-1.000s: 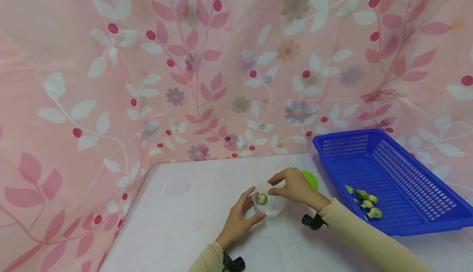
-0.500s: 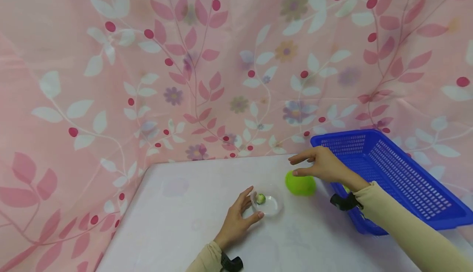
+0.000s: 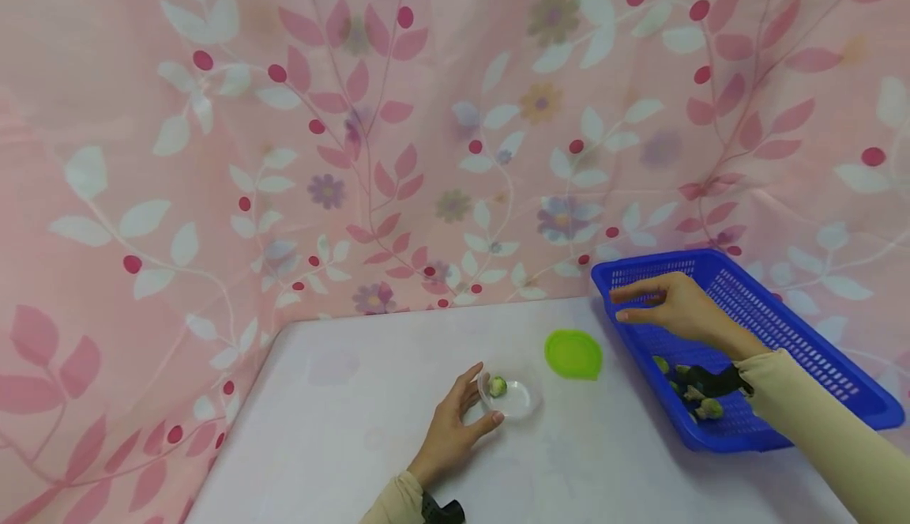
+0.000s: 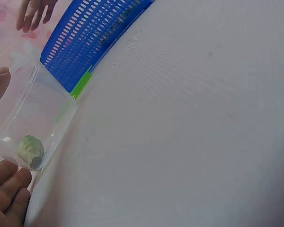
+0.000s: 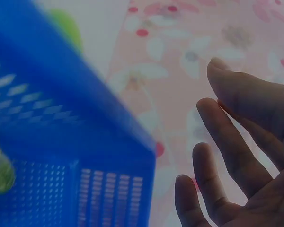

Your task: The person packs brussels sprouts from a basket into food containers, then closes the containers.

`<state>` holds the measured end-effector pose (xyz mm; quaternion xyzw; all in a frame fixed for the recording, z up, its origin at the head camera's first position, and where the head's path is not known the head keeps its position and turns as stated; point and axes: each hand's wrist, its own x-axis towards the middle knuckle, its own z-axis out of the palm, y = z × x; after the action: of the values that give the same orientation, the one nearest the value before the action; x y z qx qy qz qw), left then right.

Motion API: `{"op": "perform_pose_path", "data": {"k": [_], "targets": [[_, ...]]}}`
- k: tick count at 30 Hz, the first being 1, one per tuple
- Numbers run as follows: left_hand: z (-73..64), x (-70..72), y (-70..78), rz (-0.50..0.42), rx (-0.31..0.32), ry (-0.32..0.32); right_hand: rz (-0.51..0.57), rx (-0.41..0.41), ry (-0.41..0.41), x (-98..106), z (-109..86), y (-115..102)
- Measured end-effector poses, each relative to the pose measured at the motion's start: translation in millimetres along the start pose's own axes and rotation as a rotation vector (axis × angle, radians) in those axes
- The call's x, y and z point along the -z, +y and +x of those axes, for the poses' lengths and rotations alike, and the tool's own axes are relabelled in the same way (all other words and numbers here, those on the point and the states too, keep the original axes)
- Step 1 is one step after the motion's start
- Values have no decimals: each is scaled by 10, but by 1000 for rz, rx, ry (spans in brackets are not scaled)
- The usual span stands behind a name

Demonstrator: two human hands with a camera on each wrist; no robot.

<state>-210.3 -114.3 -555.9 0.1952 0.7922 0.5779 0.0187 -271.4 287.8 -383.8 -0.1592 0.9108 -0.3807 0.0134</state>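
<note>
A clear plastic tub (image 3: 524, 402) stands on the table with one Brussels sprout (image 3: 498, 386) inside. My left hand (image 3: 455, 421) holds the tub from its left side, thumb at the near side and fingers at the far side. From the left wrist view, the sprout (image 4: 31, 150) lies against the tub's wall close to the fingers. Over the left part of the blue basket (image 3: 768, 358) hangs my right hand (image 3: 675, 311), with nothing in it. Its fingers (image 5: 227, 137) are spread and loosely bent in the right wrist view. More sprouts (image 3: 709, 409) lie in the basket, partly hidden by the wrist camera.
A bright green lid (image 3: 573, 354) lies flat on the table (image 3: 341, 413) between the tub and the basket. Behind the table hangs a pink floral cloth (image 3: 426, 113). The basket's raised rim borders the right side.
My right hand has moved from above the tub, past the green lid, to over the basket, uncovering the lid. The left hand has stayed at the tub.
</note>
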Motion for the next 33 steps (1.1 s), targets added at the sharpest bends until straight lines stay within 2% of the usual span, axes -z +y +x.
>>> {"op": "perform_pose_path", "data": {"k": [15, 24, 33], "targets": [[5, 13, -14, 13, 5, 6, -71, -90, -51, 219, -127, 589], [11, 22, 2, 6, 0, 10, -138, -20, -211, 272, -147, 871], [10, 0, -7, 5, -2, 3, -80, 0, -362, 258, -229, 1153]]}}
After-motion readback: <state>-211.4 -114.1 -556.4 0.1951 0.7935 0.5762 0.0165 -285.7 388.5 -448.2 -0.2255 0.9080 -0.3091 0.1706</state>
